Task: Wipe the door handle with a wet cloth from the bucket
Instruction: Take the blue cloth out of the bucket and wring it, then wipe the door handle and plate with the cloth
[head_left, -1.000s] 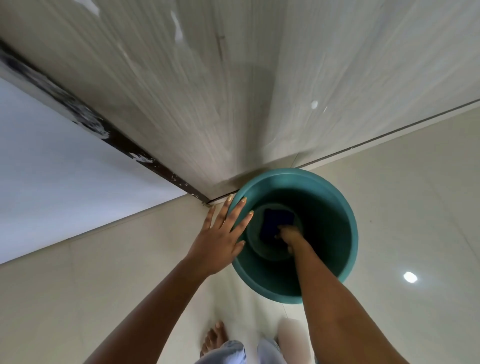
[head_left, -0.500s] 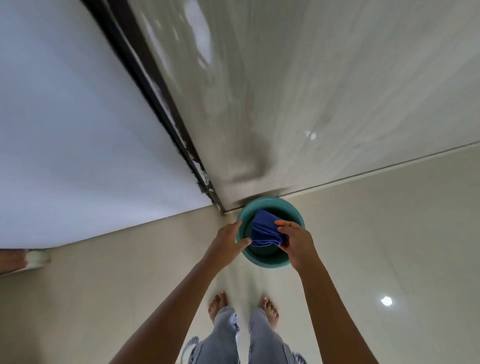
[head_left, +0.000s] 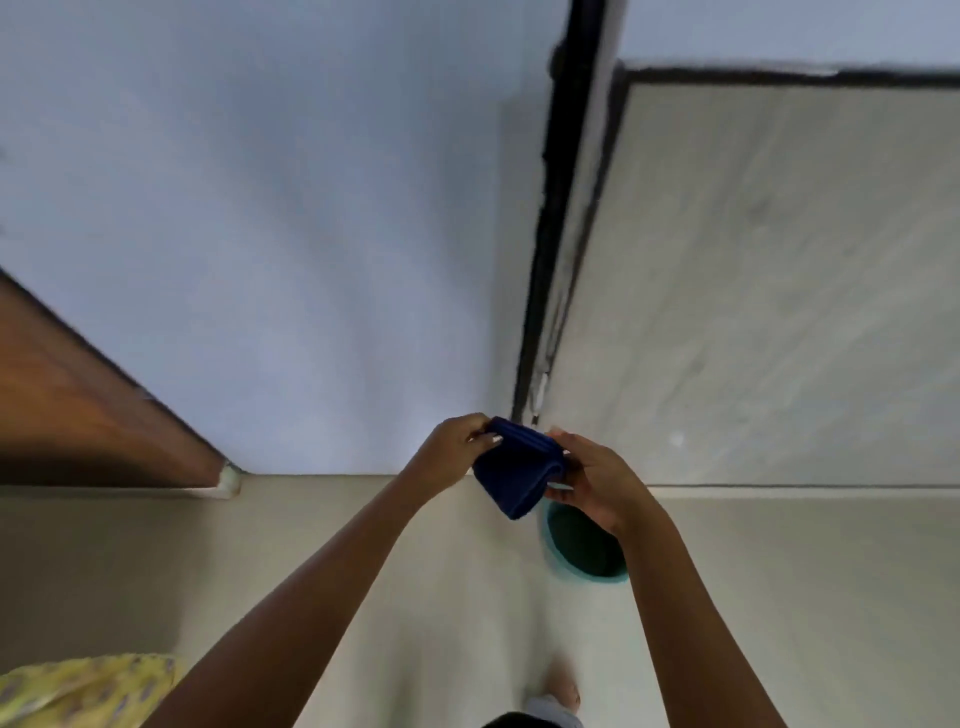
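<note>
Above bucket (head_left: 558, 564) rim, cloth (head_left: 517, 475) (held).

**Soft, even light; heavy blur and wide-angle bend**

Diffuse daylight, dim rather than bright, no glare. The whole frame is smeared by motion blur: the wall (head_left: 270, 234) and door (head_left: 779, 286) show streaks, edges are soft. Straight lines fan outward toward the borders. A faint shadow darkens the floor (head_left: 104, 561) at left

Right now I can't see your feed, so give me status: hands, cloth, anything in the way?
Left hand and right hand both gripping the blue cloth, folded, held above the floor. Teal bucket below the right hand. Door handle not in view. Nothing in the way.
</note>
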